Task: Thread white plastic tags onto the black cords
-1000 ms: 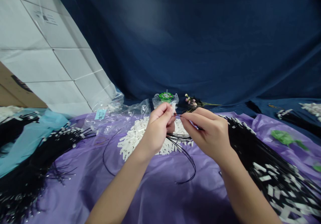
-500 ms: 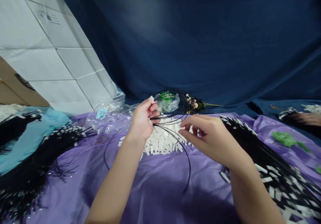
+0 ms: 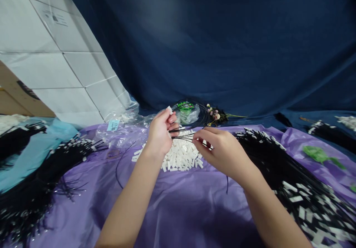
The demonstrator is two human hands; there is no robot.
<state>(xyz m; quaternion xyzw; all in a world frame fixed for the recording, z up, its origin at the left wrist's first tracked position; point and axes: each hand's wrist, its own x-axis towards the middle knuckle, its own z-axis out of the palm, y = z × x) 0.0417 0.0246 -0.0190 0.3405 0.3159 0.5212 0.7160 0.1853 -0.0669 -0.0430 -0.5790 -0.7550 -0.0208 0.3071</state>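
Note:
My left hand (image 3: 164, 127) is closed on several thin black cords (image 3: 182, 138), with a small white piece (image 3: 170, 110) pinched at its fingertips. To its right, the fingers of my right hand (image 3: 213, 142) are pressed together around the same cords, and their free ends hang below that hand. Beneath both hands lies a heap of small white pieces (image 3: 180, 157) on purple sheeting (image 3: 172, 203). The cords also loop up behind the hands, near a clear bag with green print (image 3: 189, 111).
Bundles of black cords with white ends lie at left (image 3: 52, 170) and right (image 3: 278, 166). Crumpled clear plastic (image 3: 125, 133) and small flowers (image 3: 215, 114) sit behind the heap. White boxes (image 3: 41, 70) stand at the left; a dark blue cloth (image 3: 222, 48) hangs at the back.
My right hand has moved slightly left and closed on the cords, whose loose ends are now drawn under it. A co-worker's hand at the far right has gone from view.

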